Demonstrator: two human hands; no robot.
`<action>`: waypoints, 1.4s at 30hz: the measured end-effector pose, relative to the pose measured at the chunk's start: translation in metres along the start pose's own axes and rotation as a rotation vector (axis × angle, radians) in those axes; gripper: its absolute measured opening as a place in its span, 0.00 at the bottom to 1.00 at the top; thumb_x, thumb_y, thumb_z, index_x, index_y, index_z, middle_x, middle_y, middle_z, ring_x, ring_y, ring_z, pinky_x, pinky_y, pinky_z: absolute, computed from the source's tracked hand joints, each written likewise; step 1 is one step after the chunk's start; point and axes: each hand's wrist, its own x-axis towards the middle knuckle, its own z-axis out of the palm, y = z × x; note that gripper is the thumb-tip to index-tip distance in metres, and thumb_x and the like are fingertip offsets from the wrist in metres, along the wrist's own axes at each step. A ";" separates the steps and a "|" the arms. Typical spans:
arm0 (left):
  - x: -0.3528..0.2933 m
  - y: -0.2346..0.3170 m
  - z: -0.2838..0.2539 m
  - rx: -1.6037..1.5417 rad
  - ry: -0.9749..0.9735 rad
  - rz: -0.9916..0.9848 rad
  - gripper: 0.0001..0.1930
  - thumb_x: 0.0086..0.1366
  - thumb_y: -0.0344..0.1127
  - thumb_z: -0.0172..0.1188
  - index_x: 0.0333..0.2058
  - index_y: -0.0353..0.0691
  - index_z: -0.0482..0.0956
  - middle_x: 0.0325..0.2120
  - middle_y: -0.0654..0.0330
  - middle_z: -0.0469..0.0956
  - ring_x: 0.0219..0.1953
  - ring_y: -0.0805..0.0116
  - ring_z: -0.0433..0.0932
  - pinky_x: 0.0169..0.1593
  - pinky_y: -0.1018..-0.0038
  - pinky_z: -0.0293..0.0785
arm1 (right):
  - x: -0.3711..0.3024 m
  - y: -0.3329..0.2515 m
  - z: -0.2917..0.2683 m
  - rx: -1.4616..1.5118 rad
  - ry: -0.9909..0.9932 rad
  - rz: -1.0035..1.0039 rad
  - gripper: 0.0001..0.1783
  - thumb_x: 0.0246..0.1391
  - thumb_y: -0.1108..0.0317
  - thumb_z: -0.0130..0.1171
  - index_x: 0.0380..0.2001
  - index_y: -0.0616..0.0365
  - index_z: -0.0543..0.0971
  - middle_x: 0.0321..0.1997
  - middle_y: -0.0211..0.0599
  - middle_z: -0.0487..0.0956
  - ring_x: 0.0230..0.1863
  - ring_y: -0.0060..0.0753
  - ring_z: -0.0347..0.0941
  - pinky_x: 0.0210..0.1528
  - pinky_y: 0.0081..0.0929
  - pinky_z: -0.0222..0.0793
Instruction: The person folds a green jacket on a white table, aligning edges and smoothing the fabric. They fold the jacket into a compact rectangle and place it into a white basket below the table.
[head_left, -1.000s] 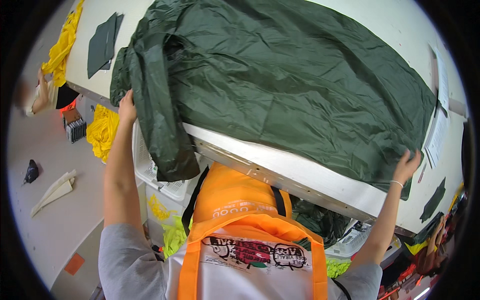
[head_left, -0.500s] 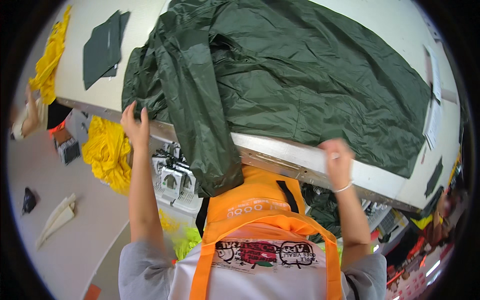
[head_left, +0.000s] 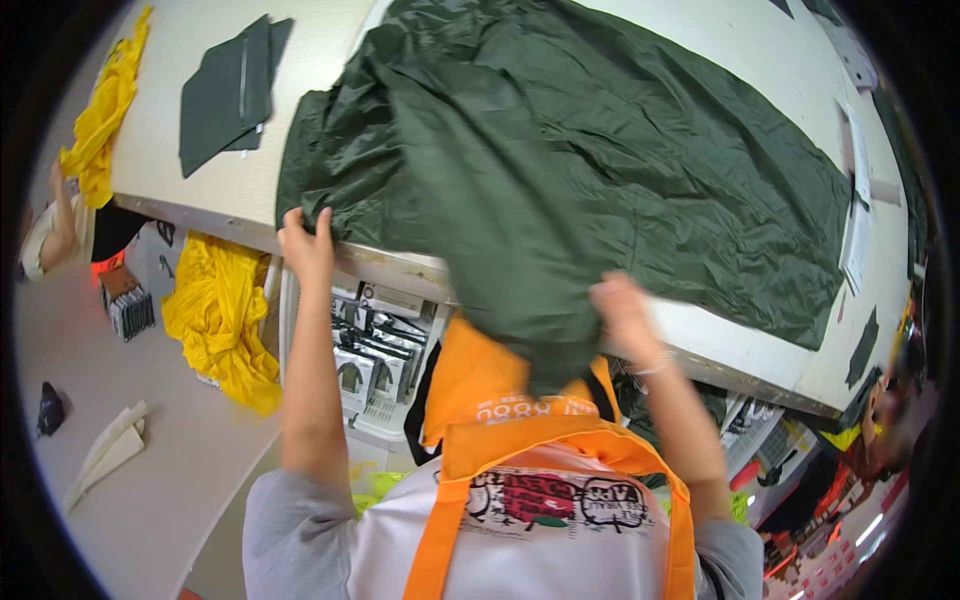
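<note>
A dark green, thin, shiny garment with a long sleeve, seemingly a rain jacket (head_left: 690, 190), is spread over the white table. My left hand (head_left: 308, 245) is at its gathered left end by the table's front edge, thumb and forefinger apart with cloth between them and the other fingers partly hidden. Blurred by motion, my right hand (head_left: 625, 315) closes on the right edge of the jacket's sleeve (head_left: 525, 270). That sleeve slants over the table edge, its lower end hanging before my orange apron (head_left: 465, 385).
Dark green flat pieces (head_left: 228, 95) lie at the table's far left, near yellow cloth (head_left: 105, 130). Below the edge are a yellow heap (head_left: 220, 320) and a white basket (head_left: 375, 425) of packaged items. Paper sheets (head_left: 857, 210) lie at right. Another person's arm (head_left: 62, 225) shows at left.
The sleeve has swung to the right and its lower end has shifted across my apron. My right hand has moved left from the table edge onto the sleeve. My left hand stays at the left end.
</note>
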 end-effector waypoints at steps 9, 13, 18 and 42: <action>0.035 0.027 -0.015 0.336 -0.286 -0.124 0.15 0.51 0.37 0.63 0.38 0.42 0.76 0.32 0.51 0.79 0.41 0.49 0.76 0.45 0.58 0.71 | 0.053 0.088 -0.238 -0.964 0.506 0.053 0.19 0.56 0.55 0.54 0.41 0.60 0.76 0.43 0.45 0.77 0.44 0.46 0.72 0.47 0.41 0.66; 0.027 0.062 -0.051 0.119 -0.209 0.308 0.33 0.45 0.24 0.54 0.55 0.38 0.65 0.51 0.49 0.70 0.53 0.46 0.68 0.57 0.61 0.63 | 0.024 0.121 -0.220 -0.686 0.956 -0.072 0.30 0.56 0.53 0.55 0.55 0.63 0.68 0.58 0.53 0.68 0.58 0.53 0.63 0.61 0.42 0.55; -0.037 0.238 -0.015 -0.102 -0.426 0.819 0.26 0.58 0.38 0.56 0.57 0.48 0.67 0.60 0.57 0.62 0.63 0.55 0.57 0.65 0.54 0.49 | -0.016 0.222 -0.197 0.109 1.036 0.319 0.39 0.55 0.44 0.55 0.48 0.78 0.70 0.46 0.57 0.75 0.50 0.44 0.70 0.56 0.30 0.61; -0.022 0.211 0.065 0.219 -0.486 0.760 0.47 0.43 0.65 0.62 0.62 0.55 0.60 0.67 0.58 0.48 0.67 0.47 0.43 0.63 0.43 0.40 | 0.001 0.190 -0.177 -0.919 0.391 -0.037 0.35 0.55 0.59 0.52 0.65 0.50 0.57 0.71 0.41 0.50 0.70 0.47 0.44 0.67 0.53 0.39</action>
